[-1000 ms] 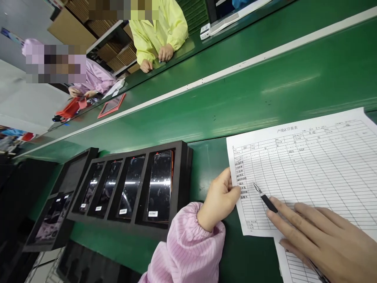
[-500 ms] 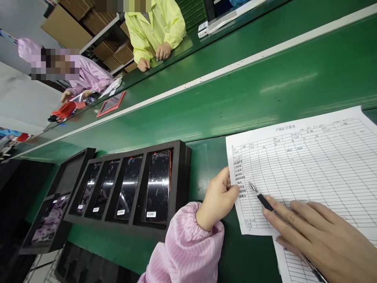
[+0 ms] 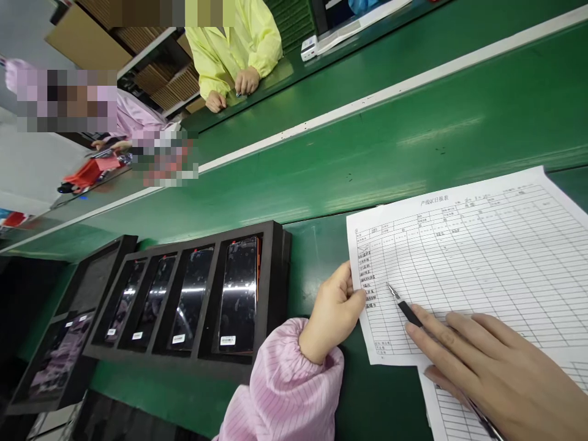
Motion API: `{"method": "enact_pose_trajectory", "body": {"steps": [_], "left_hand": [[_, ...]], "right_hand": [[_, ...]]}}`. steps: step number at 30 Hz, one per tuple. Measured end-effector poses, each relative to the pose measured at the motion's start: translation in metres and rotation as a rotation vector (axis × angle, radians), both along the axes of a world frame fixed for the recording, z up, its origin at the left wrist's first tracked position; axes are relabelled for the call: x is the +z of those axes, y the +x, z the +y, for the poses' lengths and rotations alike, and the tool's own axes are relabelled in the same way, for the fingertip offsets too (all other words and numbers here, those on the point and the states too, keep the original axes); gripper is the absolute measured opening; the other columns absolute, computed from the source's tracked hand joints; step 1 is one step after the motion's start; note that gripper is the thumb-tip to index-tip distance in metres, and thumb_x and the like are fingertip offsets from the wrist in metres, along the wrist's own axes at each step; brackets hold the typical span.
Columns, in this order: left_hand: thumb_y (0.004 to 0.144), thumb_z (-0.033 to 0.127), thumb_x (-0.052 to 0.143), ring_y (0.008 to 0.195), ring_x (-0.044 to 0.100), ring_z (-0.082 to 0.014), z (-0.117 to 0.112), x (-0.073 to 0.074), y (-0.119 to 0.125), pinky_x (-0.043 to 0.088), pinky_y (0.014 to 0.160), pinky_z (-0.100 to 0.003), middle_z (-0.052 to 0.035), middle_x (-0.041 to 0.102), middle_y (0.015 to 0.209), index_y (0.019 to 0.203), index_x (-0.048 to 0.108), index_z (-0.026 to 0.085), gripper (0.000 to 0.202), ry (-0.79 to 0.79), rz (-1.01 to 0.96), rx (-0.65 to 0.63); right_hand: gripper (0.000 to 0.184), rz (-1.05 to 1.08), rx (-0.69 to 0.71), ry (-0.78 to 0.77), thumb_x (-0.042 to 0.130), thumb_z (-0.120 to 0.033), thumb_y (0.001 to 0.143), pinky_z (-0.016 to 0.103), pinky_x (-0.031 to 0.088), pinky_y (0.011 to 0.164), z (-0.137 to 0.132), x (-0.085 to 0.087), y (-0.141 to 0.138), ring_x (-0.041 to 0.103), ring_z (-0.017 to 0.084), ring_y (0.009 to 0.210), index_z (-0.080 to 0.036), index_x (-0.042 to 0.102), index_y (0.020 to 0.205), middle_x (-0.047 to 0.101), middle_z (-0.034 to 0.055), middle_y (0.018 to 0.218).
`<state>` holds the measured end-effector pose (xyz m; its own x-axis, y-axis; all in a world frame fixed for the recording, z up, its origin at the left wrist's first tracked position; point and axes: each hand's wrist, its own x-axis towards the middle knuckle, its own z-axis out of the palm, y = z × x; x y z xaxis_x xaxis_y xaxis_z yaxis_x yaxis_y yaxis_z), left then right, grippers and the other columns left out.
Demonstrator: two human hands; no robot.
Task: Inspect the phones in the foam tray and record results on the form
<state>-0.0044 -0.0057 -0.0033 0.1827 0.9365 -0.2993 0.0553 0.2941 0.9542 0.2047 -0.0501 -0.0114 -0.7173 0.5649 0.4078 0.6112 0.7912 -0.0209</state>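
Hardly shifted from 1 second ago, the pen (image 3: pixel 404 306) lies slantwise on the form (image 3: pixel 482 257), tip pointing up-left, barrel running down-right under the right hand (image 3: pixel 496 373), whose nearly straight fingers hold it. The left hand (image 3: pixel 335 312) pinches the form's left edge, beside a black tray (image 3: pixel 275 275) of 4 phones (image 3: pixel 239 288).

The paper form (image 3: pixel 478 263) is headed "产线QC日报表".

Head-worn camera — looking forward and down, close over the green bench (image 3: pixel 321 257).
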Motion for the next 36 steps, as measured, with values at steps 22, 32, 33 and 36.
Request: {"method": "enact_pose_trajectory", "body": {"steps": [22, 32, 33, 36], "left_hand": [[0.071, 0.011, 0.051, 0.087, 0.068, -0.0168, 0.001, 0.003, 0.003, 0.055, 0.073, -0.024, -0.0033, 0.072, 0.097, 0.102, 0.057, 0.017, 0.032, -0.007, -0.001, 0.022], [0.072, 0.016, 0.053, 0.088, 0.068, -0.0178, 0.001, 0.003, 0.001, 0.056, 0.073, -0.026, -0.0038, 0.071, 0.1, 0.104, 0.057, 0.017, 0.032, -0.018, 0.066, 0.022], [0.072, 0.016, 0.053, 0.087, 0.068, -0.0176, 0.001, 0.003, 0.001, 0.056, 0.073, -0.026, -0.0036, 0.071, 0.1, 0.103, 0.057, 0.017, 0.032, -0.017, 0.061, 0.021], [0.071, 0.017, 0.054, 0.086, 0.068, -0.0175, 0.001, 0.003, 0.001, 0.056, 0.071, -0.025, -0.0032, 0.071, 0.099, 0.103, 0.057, 0.018, 0.032, -0.024, 0.059, 0.026]], "right_hand": [[0.031, -0.009, -0.13, 0.022, 0.037, -0.015, 0.095, 0.045, 0.043, 0.076, -0.013, 0.006, 0.005, 0.06, 0.029, 0.09, -0.002, 0.054, 0.118, 0.063, 0.0163, 0.104], [0.029, -0.043, -0.211, 0.058, 0.039, -0.018, 0.097, 0.041, 0.043, 0.073, -0.016, 0.011, 0.007, 0.06, 0.027, 0.084, -0.001, 0.055, 0.114, 0.065, 0.0163, 0.096], [0.029, -0.048, -0.217, 0.062, 0.039, -0.018, 0.097, 0.041, 0.043, 0.073, -0.016, 0.012, 0.007, 0.06, 0.027, 0.084, -0.001, 0.055, 0.114, 0.066, 0.016, 0.096], [0.028, -0.059, -0.233, 0.074, 0.036, -0.017, 0.097, 0.039, 0.042, 0.072, -0.015, 0.014, 0.007, 0.06, 0.026, 0.083, -0.002, 0.054, 0.113, 0.066, 0.015, 0.093]]}}
